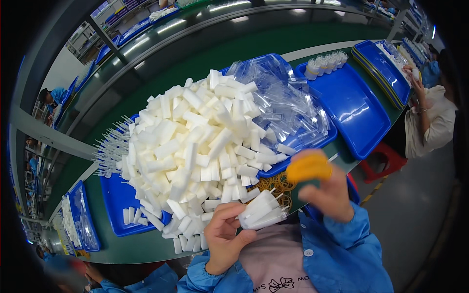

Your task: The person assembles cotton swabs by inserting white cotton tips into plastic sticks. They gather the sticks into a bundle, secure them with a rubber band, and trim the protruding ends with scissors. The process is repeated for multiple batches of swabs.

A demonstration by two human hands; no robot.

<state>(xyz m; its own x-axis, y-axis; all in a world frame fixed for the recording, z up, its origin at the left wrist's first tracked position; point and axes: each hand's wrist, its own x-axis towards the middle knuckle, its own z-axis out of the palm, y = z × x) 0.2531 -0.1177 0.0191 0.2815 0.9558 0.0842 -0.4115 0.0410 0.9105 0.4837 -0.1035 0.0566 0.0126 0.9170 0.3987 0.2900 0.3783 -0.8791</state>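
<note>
Head view: white bundle (263, 209) sits in left hand (226, 235), near right hand (331, 194).

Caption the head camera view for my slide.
Left hand holds a small white bundle before a heap of white blocks; blurred right hand hovers close by.

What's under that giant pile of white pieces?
A blue tray pokes out at the left of the white pile, with green tabletop beside it. What's under the pile's middle can't be seen, because the pieces cover it.
</note>
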